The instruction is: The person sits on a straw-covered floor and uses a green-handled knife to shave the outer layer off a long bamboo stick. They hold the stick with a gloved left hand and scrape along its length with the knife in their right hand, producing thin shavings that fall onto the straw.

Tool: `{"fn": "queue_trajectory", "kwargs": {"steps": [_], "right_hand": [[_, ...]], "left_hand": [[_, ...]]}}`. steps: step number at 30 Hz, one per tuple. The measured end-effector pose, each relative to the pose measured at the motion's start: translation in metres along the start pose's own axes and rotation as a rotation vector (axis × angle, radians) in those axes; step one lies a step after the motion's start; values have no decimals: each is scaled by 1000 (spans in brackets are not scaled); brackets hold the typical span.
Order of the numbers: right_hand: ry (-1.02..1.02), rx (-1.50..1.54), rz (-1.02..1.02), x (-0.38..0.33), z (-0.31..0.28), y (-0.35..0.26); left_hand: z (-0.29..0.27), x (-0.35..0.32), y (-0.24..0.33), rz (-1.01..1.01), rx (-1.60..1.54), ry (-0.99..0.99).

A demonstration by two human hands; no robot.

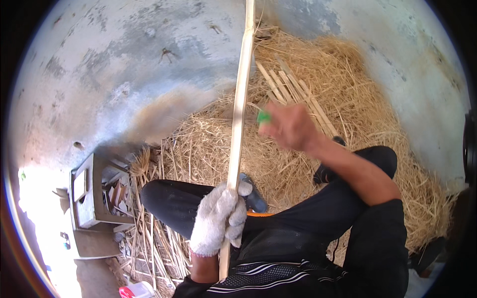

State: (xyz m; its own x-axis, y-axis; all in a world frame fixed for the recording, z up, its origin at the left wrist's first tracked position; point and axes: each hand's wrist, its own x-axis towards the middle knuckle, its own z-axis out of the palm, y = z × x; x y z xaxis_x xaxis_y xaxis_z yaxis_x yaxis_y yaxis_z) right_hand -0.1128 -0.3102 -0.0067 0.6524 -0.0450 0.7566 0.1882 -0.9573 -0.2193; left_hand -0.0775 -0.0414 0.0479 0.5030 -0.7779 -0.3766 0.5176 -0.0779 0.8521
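Note:
A long pale bamboo strip [239, 109] runs upright from my lap past the top of the view, with a joint near its upper end. My left hand [218, 216], in a whitish knitted work glove, is wrapped round its lower part. To the right of the strip, my bare right hand [290, 126] is raised with its fingers curled in, smeared by motion. Something green [264, 117] shows at its fingers; whether it is held or wrapped on a finger I cannot tell. A thin pale strand curves between the strip and this hand.
Several split bamboo slats [293, 89] lie on heaped straw shavings [343, 69] by the wall [198, 54]. At left stands a worn wooden stool [97, 198] beside loose thin sticks [151, 243]. A red-and-white container [136, 289] sits at the lower left. My bent legs flank the strip.

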Motion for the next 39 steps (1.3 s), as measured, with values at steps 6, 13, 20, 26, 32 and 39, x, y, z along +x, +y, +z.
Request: {"fn": "queue_trajectory", "kwargs": {"steps": [6, 13, 20, 26, 32, 39], "right_hand": [[-63, 138, -236, -14, 15, -50], [120, -55, 288, 28, -20, 31], [-174, 208, -76, 6, -24, -59], [-284, 128, -48, -17, -7, -71], [-144, -176, 310, 17, -7, 28], [-273, 267, 119, 2, -16, -40]], "left_hand": [[-31, 7, -12, -45, -404, -310], [-34, -10, -44, -211, -772, -639], [-40, 9, -36, -148, -637, -385], [-31, 6, -32, -184, -637, -384], [-17, 0, -54, -315, -687, -366], [-23, 3, -37, -89, -375, -173]]}}
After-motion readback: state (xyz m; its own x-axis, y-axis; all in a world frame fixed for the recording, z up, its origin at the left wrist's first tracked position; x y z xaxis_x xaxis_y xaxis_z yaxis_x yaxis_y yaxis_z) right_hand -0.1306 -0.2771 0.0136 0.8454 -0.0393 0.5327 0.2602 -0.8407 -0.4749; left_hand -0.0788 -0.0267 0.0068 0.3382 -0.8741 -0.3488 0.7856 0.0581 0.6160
